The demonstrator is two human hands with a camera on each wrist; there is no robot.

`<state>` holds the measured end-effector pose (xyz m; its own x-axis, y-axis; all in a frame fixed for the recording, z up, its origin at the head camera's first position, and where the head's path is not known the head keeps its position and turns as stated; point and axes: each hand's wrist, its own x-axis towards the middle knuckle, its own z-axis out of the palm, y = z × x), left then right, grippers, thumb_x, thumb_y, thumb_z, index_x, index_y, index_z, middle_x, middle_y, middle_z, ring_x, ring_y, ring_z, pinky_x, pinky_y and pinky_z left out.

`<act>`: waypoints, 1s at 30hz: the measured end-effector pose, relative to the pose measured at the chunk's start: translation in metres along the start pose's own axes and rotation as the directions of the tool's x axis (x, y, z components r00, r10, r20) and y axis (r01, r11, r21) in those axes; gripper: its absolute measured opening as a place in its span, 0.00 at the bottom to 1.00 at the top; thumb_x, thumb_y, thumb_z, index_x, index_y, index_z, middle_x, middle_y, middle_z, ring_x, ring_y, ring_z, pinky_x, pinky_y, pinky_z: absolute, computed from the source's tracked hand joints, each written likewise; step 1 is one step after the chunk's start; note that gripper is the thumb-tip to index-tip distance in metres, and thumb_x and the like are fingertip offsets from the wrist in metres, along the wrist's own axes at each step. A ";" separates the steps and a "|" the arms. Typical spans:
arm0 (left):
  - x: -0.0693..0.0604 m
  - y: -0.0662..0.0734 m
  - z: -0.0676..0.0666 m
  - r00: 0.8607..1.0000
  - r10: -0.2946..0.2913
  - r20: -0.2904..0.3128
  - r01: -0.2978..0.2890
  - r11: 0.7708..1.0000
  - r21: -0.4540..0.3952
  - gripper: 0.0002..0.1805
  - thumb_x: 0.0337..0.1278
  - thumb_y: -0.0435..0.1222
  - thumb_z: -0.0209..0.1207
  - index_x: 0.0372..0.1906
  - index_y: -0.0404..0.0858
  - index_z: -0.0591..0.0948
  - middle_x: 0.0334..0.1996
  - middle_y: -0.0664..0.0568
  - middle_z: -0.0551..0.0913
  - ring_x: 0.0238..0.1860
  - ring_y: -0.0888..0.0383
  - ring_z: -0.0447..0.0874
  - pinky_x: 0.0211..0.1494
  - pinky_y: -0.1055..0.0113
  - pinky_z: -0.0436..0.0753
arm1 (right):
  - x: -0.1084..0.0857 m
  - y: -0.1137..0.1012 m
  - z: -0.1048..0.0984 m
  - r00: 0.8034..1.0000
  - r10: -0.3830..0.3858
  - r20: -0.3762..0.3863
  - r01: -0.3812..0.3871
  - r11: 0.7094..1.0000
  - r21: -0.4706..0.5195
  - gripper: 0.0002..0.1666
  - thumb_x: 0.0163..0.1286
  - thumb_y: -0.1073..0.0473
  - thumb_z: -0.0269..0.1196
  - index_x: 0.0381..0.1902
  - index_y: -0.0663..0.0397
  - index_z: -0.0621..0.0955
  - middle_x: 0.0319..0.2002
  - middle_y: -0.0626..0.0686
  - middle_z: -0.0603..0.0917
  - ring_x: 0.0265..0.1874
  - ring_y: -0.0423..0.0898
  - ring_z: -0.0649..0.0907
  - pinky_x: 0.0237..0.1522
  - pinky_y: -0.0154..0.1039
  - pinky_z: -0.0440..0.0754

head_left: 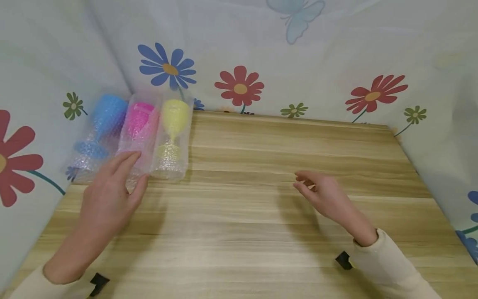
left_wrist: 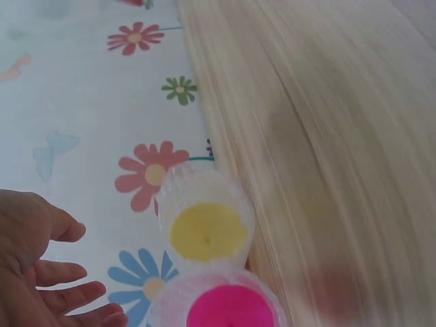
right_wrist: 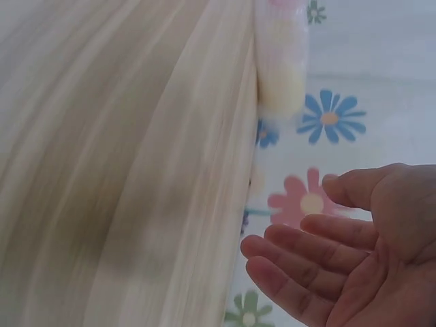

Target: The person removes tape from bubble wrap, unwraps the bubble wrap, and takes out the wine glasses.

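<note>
Three goblet-like shapes in clear bubble wrap stand side by side at the table's back left corner: a blue goblet (head_left: 108, 112), a pink goblet (head_left: 141, 118) and a yellow goblet (head_left: 175, 116). My left hand (head_left: 108, 199) is nearest the blue and pink ones, its fingers apart and holding nothing. From the left wrist view, the yellow (left_wrist: 208, 231) and pink (left_wrist: 231, 310) round tops show beside that hand. Over the table's right half hovers my right hand (head_left: 325, 193), with relaxed fingers and nothing in its grasp; its palm (right_wrist: 361, 272) faces the right wrist camera.
A wood-grain table (head_left: 239, 216) spreads under both hands. White sheeting (head_left: 317, 74) printed with flowers and a butterfly rises behind and at both sides of it. Small black pieces (head_left: 344, 261) stick out by each sleeve cuff.
</note>
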<state>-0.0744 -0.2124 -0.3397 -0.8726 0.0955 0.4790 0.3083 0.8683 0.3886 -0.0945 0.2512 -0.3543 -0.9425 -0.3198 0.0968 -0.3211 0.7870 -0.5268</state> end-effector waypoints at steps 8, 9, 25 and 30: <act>0.010 0.012 0.013 0.998 0.037 -0.050 -0.040 0.997 -0.068 0.28 0.59 0.30 0.69 0.64 0.27 0.78 0.60 0.33 0.79 0.59 0.32 0.76 0.55 0.33 0.76 | 0.025 -0.027 0.019 0.998 -0.031 0.061 0.030 0.999 0.016 0.23 0.78 0.57 0.62 0.62 0.67 0.81 0.51 0.58 0.88 0.47 0.52 0.88 0.47 0.50 0.87; 0.011 0.013 0.013 0.998 0.036 -0.054 -0.040 0.997 -0.072 0.27 0.60 0.30 0.68 0.64 0.26 0.78 0.60 0.32 0.79 0.60 0.32 0.76 0.58 0.34 0.75 | 0.028 -0.031 0.021 0.997 -0.037 0.072 0.036 0.999 0.026 0.22 0.78 0.57 0.62 0.62 0.67 0.81 0.50 0.57 0.88 0.47 0.52 0.88 0.47 0.50 0.86; 0.039 0.026 0.038 0.997 -0.067 0.045 0.072 0.991 -0.115 0.29 0.66 0.34 0.63 0.66 0.21 0.74 0.66 0.27 0.71 0.68 0.29 0.65 0.66 0.33 0.66 | 0.089 -0.089 0.056 0.969 -0.129 0.211 0.090 0.979 0.182 0.20 0.78 0.55 0.62 0.59 0.64 0.84 0.50 0.55 0.88 0.47 0.49 0.86 0.50 0.45 0.84; 0.043 0.028 0.046 0.996 -0.069 0.058 0.075 0.991 -0.111 0.29 0.67 0.33 0.61 0.67 0.19 0.71 0.66 0.25 0.69 0.67 0.28 0.65 0.67 0.34 0.66 | 0.106 -0.100 0.068 0.964 -0.135 0.229 0.079 0.968 0.237 0.20 0.78 0.54 0.62 0.59 0.63 0.84 0.51 0.55 0.88 0.48 0.49 0.86 0.51 0.43 0.84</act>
<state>-0.1207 -0.1617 -0.3449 -0.9124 0.0634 0.4044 0.2819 0.8135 0.5086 -0.1558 0.1022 -0.3489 -0.8440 -0.5355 -0.0292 -0.3638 0.6116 -0.7026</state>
